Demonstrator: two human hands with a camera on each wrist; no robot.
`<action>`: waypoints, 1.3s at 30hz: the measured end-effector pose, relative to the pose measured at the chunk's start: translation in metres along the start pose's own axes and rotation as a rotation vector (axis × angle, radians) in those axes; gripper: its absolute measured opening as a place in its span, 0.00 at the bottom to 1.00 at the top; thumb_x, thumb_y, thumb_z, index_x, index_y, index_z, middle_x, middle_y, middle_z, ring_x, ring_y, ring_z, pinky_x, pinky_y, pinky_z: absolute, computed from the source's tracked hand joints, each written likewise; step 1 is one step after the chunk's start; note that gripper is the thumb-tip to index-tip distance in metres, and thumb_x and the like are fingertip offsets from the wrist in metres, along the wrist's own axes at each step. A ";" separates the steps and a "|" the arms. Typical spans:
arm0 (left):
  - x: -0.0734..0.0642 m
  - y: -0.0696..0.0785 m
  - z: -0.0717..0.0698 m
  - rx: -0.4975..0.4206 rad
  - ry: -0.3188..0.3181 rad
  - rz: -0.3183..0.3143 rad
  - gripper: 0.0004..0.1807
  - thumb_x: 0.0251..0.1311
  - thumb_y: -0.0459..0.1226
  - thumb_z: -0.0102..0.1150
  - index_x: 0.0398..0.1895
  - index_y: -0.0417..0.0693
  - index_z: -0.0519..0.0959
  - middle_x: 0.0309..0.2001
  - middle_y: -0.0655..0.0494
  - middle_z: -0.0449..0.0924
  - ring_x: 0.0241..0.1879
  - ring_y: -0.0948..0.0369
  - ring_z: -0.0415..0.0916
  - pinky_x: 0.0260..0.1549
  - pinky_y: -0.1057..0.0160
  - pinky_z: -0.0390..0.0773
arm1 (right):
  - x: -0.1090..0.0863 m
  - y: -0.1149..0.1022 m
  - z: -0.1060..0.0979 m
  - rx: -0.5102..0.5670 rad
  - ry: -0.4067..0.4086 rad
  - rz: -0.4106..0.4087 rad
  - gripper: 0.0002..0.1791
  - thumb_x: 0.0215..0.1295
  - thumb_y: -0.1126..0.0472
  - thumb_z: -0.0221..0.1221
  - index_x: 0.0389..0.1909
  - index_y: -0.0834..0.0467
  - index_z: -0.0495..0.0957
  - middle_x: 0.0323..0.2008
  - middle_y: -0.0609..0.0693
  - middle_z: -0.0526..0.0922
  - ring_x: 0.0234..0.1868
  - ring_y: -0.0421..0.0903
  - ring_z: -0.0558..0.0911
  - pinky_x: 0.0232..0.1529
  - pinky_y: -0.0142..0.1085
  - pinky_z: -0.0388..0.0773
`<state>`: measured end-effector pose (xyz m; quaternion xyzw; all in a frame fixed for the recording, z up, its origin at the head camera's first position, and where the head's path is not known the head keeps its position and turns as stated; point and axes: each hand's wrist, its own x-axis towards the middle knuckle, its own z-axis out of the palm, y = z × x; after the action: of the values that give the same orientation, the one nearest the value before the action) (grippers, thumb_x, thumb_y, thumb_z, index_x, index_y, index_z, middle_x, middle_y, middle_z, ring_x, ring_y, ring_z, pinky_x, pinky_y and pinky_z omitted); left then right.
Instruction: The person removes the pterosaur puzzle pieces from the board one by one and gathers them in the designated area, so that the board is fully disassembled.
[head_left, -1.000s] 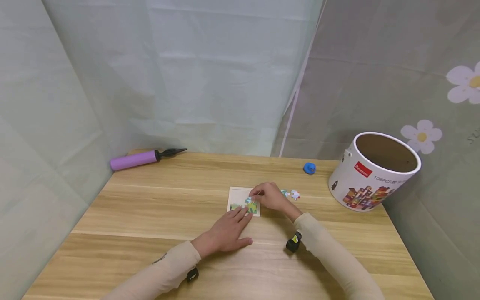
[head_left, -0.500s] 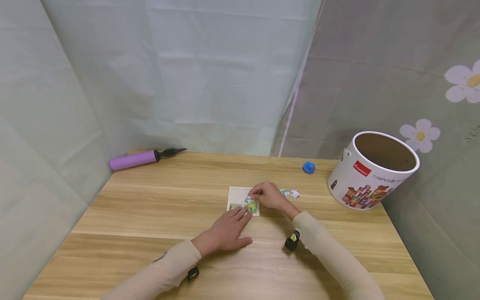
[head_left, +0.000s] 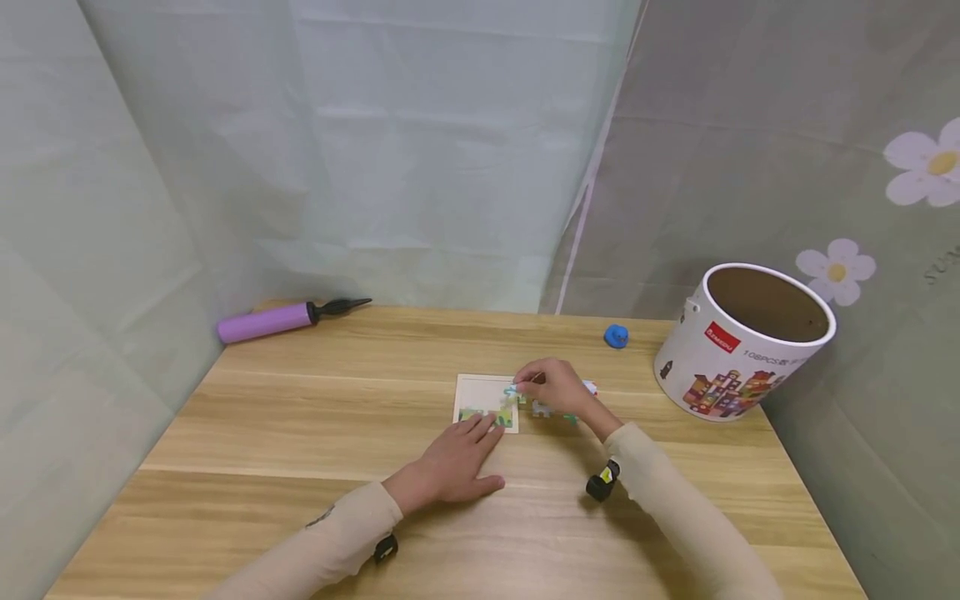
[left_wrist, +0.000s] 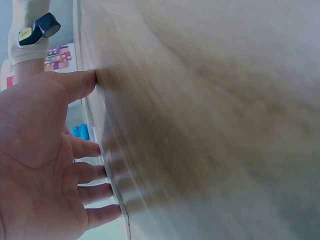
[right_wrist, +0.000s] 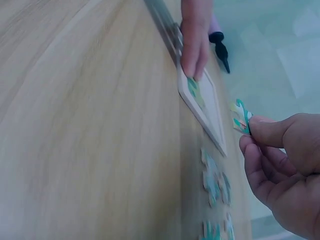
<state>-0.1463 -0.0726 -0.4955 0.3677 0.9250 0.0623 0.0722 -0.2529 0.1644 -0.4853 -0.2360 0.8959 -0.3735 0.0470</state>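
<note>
My right hand (head_left: 558, 390) pinches a small jigsaw piece (right_wrist: 240, 117) between thumb and fingertips, raised over the right side of a shallow square puzzle tray (head_left: 480, 388). Along the tray's near side lie green jigsaw pieces (head_left: 504, 418), partly covered by my left fingers. My left hand (head_left: 453, 462) lies flat with fingers stretched over the tray's near edge and thumb out to the right on the table. In the left wrist view its palm and straight fingertips show along that edge. Loose jigsaw pieces (right_wrist: 211, 177) lie right of the tray, some hidden under my right hand.
A white bucket (head_left: 720, 367) with printed building blocks stands at the table's right. A small blue toy (head_left: 617, 336) sits left of it near the back edge. At the back left lies a purple hand pump (head_left: 266, 322) with a black nozzle. Curtains hang behind the table.
My right hand has shifted slightly right with the jigsaw piece, away from the middle of the tray. Loose pieces beneath its wrist now show. My left hand has stayed put.
</note>
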 end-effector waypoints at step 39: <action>-0.001 0.001 0.001 -0.004 -0.012 -0.016 0.42 0.73 0.59 0.48 0.79 0.40 0.59 0.79 0.40 0.55 0.78 0.44 0.53 0.75 0.47 0.58 | -0.082 0.066 -0.063 -0.132 0.103 0.101 0.04 0.65 0.65 0.68 0.36 0.55 0.90 0.36 0.48 0.89 0.38 0.43 0.83 0.41 0.41 0.79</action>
<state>-0.1451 -0.0726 -0.4964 0.3604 0.9274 0.0615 0.0792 -0.2226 0.2823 -0.4935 -0.1738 0.9305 -0.3224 0.0040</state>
